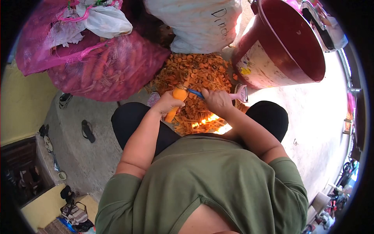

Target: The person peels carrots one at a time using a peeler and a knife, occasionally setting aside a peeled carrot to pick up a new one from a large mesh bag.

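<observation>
A peeled orange carrot (176,102) is gripped in my left hand (166,103), its thick end pointing up and away from me. My right hand (217,102) is closed around a small blue-handled knife (196,93), whose blade end meets the top of the carrot. Out of the right side of the same hand sticks a pink peeler (239,94), its head facing right. Below both hands spreads a heap of orange peelings and cut carrot ends (196,72) on the floor between my knees.
At the left bulges a pink mesh sack (113,68) full of carrots. A white sack (198,23) with handwriting stands behind the heap. On the right is a large dark red bucket (278,46), tilted in view. A dark sandal (88,131) lies on the concrete floor (101,163).
</observation>
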`<state>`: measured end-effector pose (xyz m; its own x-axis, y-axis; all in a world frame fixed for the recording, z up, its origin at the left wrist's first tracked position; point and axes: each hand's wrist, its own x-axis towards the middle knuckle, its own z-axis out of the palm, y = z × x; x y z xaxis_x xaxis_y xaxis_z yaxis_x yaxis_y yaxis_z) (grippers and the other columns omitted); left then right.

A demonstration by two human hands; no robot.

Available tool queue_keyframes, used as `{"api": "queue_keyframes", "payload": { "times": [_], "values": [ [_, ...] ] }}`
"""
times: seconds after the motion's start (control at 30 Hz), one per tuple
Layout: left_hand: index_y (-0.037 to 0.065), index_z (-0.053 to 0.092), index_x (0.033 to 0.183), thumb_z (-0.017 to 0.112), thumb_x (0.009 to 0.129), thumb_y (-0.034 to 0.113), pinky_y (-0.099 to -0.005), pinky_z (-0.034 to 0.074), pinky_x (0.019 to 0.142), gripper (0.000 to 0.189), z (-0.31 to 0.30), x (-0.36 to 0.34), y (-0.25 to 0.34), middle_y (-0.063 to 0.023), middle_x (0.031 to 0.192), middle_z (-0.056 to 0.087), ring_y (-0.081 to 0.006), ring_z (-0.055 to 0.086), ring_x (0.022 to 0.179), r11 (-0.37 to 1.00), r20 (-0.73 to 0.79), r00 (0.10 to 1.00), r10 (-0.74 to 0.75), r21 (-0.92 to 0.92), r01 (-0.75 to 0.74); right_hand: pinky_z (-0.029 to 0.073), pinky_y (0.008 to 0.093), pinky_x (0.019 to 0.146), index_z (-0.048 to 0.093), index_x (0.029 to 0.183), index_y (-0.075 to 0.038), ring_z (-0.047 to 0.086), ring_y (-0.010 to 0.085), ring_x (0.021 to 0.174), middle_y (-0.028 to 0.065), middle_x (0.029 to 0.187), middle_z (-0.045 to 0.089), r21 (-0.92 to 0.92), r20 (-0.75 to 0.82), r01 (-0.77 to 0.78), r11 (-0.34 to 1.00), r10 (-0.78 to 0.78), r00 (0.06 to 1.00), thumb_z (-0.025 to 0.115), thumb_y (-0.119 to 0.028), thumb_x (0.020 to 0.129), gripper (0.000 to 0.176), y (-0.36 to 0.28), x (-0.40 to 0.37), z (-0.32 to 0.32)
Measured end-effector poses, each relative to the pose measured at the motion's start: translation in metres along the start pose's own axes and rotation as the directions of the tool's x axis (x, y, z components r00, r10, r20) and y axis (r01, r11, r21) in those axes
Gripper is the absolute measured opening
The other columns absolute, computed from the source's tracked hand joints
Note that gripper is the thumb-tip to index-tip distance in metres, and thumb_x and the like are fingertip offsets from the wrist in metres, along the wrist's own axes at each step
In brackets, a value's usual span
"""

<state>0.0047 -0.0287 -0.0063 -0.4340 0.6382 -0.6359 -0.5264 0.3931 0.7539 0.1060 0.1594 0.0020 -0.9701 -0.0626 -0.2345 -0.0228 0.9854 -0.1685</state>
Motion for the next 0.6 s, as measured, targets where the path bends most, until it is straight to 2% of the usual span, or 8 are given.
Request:
{"api": "queue_keyframes", "payload": {
  "times": [0.03,0.13,0.23,0.33,0.43,0.5,0.53,0.6],
  "values": [
    [0.000,0.050,0.090,0.062,0.061,0.003,-0.0262,0.043,0.049,0.032,0.001,0.000,0.001,-0.0057,0.073,0.054,-0.0131,0.052,0.051,1.000,-0.004,1.000,-0.002,0.024,0.002,0.044,0.0371,0.046,0.045,0.080,-0.007,0.059,0.0255,0.055,0.0102,0.062,0.059,-0.008,0.009,-0.004,1.000,0.004,1.000,0.043,-0.014,0.077,0.007,-0.001,0.000,0.000],
    [0.000,0.049,0.090,0.062,0.060,0.006,-0.0295,0.045,0.054,0.033,0.005,0.008,-0.007,-0.0096,0.075,0.056,-0.0188,0.056,0.057,0.819,-0.170,0.942,0.290,0.553,-0.153,0.045,0.0367,0.047,0.045,0.080,-0.007,0.060,0.0254,0.056,0.0105,0.062,0.059,-0.016,-0.005,0.020,1.000,-0.020,1.000,0.043,-0.013,0.078,0.007,-0.005,-0.005,0.004],
    [0.000,0.049,0.091,0.064,0.058,0.011,-0.0329,0.045,0.062,0.037,0.021,0.002,-0.001,-0.0141,0.078,0.058,-0.0256,0.058,0.068,0.590,-0.371,0.842,0.392,0.803,0.079,0.045,0.0363,0.046,0.045,0.080,-0.007,0.060,0.0253,0.057,0.0101,0.062,0.059,0.001,0.017,-0.033,0.999,0.033,0.999,0.042,-0.013,0.078,0.007,-0.012,-0.007,0.011],
    [0.000,0.050,0.092,0.066,0.057,0.014,-0.0343,0.044,0.068,0.040,0.025,0.002,0.000,-0.0176,0.081,0.058,-0.0304,0.057,0.078,0.563,-0.405,0.824,0.396,0.816,0.131,0.045,0.0370,0.047,0.046,0.081,-0.006,0.060,0.0261,0.057,0.0104,0.063,0.060,0.107,0.073,-0.122,0.987,0.114,0.991,0.041,-0.013,0.079,0.008,-0.019,-0.008,0.006],
    [0.001,0.051,0.093,0.067,0.060,0.012,-0.0339,0.044,0.066,0.038,0.017,0.007,-0.004,-0.0125,0.079,0.058,-0.0254,0.058,0.075,0.661,-0.304,0.870,0.387,0.750,-0.032,0.045,0.0386,0.049,0.047,0.084,-0.005,0.061,0.0261,0.059,0.0121,0.065,0.060,0.072,0.055,-0.115,0.991,0.111,0.992,0.041,-0.014,0.079,0.012,-0.012,-0.004,0.009],
    [0.001,0.051,0.099,0.069,0.060,0.010,-0.0306,0.045,0.068,0.044,0.020,0.009,-0.007,-0.0095,0.083,0.059,-0.0197,0.058,0.076,0.889,-0.096,0.975,0.201,0.435,-0.141,0.045,0.0400,0.051,0.047,0.086,-0.004,0.061,0.0268,0.061,0.0134,0.067,0.060,0.102,0.099,-0.216,0.971,0.207,0.973,0.042,-0.016,0.080,0.014,0.023,0.004,0.032],
    [0.001,0.051,0.102,0.070,0.060,0.010,-0.0289,0.045,0.069,0.047,0.019,0.009,-0.006,-0.0079,0.085,0.060,-0.0169,0.058,0.076,0.957,0.043,0.990,0.134,0.255,-0.140,0.046,0.0408,0.052,0.047,0.087,-0.004,0.061,0.0272,0.062,0.0141,0.067,0.060,0.123,0.118,-0.272,0.954,0.258,0.959,0.042,-0.017,0.080,0.015,0.031,0.008,0.035],
    [0.002,0.051,0.103,0.070,0.062,0.007,-0.0263,0.044,0.069,0.046,0.015,0.006,-0.002,-0.0038,0.088,0.058,-0.0126,0.055,0.077,0.981,-0.036,0.987,0.160,0.120,-0.154,0.045,0.0412,0.053,0.047,0.089,-0.004,0.060,0.0275,0.063,0.0144,0.068,0.060,0.175,0.046,-0.251,0.952,0.247,0.968,0.043,-0.019,0.080,0.018,0.034,0.012,0.036]
  ]
}}
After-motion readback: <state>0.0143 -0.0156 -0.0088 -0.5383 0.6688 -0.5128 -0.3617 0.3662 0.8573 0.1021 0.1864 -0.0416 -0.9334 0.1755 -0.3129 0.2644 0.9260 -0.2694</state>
